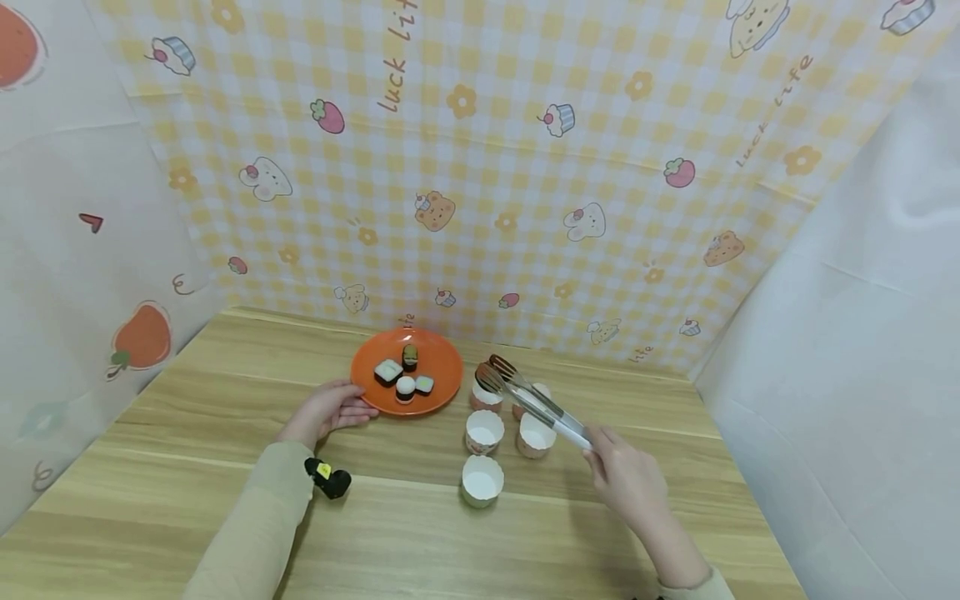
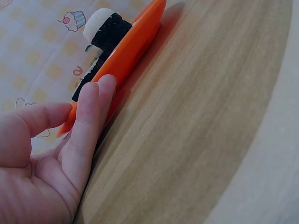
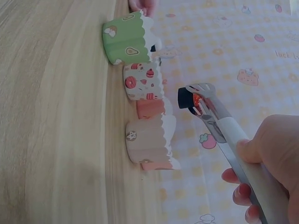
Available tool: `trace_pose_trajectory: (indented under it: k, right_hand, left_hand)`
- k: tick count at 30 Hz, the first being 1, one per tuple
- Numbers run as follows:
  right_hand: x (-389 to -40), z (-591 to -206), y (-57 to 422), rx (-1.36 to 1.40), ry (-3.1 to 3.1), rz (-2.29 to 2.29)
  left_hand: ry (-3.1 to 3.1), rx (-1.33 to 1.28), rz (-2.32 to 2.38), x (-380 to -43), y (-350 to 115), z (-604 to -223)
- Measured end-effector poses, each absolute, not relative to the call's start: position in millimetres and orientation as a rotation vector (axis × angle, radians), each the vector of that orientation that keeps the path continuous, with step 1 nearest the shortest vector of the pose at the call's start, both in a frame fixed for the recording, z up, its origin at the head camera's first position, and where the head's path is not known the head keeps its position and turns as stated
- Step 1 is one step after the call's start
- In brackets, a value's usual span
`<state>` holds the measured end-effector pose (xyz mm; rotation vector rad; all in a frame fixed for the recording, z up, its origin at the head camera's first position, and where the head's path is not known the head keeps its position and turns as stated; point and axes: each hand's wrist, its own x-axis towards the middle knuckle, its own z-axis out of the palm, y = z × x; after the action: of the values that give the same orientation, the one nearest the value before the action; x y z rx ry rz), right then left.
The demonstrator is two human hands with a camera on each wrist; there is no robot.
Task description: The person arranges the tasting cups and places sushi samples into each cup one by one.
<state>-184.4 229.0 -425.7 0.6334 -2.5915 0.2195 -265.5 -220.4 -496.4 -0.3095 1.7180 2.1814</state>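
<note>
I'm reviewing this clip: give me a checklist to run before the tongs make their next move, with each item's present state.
1. Right hand grips the tongs: ok.
2. Sushi piece held between the tong tips: ok, seen in the right wrist view.
3. Left hand at the orange plate: ok, pinching its rim.
4. The four other pieces on the plate: ok, all lie within the rim.
5. Paper cups upright: ok, all five stand with their openings up.
6. Two rear cups empty: cannot tell, their insides are partly hidden.
</note>
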Motion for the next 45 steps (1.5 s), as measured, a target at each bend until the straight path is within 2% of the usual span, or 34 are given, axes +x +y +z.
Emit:
trace_pose_trajectory:
  k: [45]
  right_hand:
    - [-187.4,-433.4,228.8,0.646,-2.618,0.12]
  left_hand:
    - [1.749,-0.296,2.187,-266.7,-220.5,-500.4]
